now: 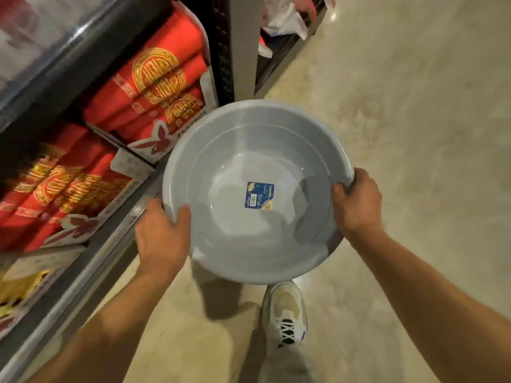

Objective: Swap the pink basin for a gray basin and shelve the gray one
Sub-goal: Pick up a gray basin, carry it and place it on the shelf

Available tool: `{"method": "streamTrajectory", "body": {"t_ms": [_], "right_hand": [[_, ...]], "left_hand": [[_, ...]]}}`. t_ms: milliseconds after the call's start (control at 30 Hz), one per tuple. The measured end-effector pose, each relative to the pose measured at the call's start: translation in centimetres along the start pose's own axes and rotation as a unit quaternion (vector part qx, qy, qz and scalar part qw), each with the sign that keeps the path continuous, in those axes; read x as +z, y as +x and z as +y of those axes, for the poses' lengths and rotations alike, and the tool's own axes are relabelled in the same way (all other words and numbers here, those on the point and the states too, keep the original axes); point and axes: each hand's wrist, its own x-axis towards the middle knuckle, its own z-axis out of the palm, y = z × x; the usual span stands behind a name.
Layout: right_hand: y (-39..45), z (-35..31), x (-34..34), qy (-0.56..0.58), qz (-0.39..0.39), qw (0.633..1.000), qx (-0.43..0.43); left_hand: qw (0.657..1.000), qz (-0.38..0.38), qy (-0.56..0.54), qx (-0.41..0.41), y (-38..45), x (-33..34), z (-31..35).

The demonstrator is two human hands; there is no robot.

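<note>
Two hands, left hand (163,233) and right hand (358,201), fingers gripping gray basin (257,189) rim over concrete floor (414,106), blurred red packs (154,87) lining shelf (116,239) edge.

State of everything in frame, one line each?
gray basin: held off the floor, upright, empty, sticker inside
left hand: gripping the near-left rim
right hand: gripping the right rim
red packages: stacked on the shelf
shoe: on the floor
</note>
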Motion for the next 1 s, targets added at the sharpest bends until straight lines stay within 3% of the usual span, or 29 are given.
{"method": "streamTrajectory", "body": {"t_ms": [533, 867, 1000], "right_hand": [[3.6, 2.0, 4.5, 0.046, -0.104, 0.992, 0.058], [2.3, 2.4, 1.9, 0.064, -0.067, 0.994, 0.052], [1.7, 2.8, -0.8, 0.075, -0.032, 0.992, 0.097]], "left_hand": [[0.995, -0.050, -0.024, -0.081, 2.1, 5.1, -2.0], [0.992, -0.073, -0.061, -0.081, 0.7, 4.7, -1.3], [0.988, -0.103, -0.071, -0.085, -0.3, 4.0, 1.3]]}}
